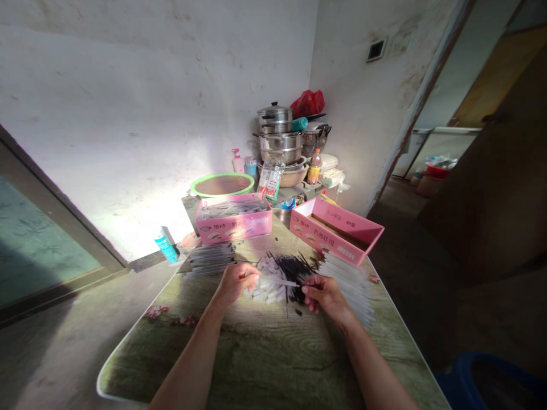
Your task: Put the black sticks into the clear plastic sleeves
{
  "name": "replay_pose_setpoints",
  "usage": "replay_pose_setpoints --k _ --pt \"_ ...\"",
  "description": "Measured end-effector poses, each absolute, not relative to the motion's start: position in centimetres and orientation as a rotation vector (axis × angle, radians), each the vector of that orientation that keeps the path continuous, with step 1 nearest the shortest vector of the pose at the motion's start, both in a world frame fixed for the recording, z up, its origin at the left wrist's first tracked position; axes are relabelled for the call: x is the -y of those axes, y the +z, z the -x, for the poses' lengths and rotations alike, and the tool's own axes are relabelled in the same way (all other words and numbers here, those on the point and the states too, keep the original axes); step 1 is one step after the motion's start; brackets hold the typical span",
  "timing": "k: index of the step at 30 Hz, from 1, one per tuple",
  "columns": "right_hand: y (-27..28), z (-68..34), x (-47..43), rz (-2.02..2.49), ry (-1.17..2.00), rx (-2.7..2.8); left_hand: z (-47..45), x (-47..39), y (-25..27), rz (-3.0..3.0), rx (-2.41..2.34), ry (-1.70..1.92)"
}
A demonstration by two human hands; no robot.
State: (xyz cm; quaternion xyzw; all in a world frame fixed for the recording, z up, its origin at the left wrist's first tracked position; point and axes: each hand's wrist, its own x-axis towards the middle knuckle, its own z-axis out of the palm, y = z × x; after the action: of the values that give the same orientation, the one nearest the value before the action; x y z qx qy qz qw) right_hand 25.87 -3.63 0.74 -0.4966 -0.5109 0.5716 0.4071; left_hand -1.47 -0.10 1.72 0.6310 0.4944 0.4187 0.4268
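My left hand is closed in a pinch on one end of a thin translucent white tube, held level above the table. My right hand is closed near the tube's far tip; a small dark bit shows at its fingertips, too small to name. Behind and below the tube lie a heap of short whitish pieces and a pile of thin black sticks. Beside my right hand is a spread of long clear tubes. Greyish filled-looking tubes lie in a row left of my left hand.
A pink box full of tubes stands at the table's back left. Another pink box sits tilted at the back right, its brown bottom partly visible. Behind are stacked steel pots, a green-rimmed basin and a bottle. A blue-labelled can is at left.
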Motion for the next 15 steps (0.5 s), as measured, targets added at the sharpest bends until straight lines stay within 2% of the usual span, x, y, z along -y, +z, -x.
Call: replay_pose_setpoints --k 8,15 --pt "-0.07 -26.16 2.96 1.515 0.755 1.803 1.51 -0.03 1.79 -1.488 -1.288 1.149" --pt "0.13 -25.57 3.24 1.640 0.659 1.896 1.29 -0.11 1.45 -1.496 -1.257 1.133"
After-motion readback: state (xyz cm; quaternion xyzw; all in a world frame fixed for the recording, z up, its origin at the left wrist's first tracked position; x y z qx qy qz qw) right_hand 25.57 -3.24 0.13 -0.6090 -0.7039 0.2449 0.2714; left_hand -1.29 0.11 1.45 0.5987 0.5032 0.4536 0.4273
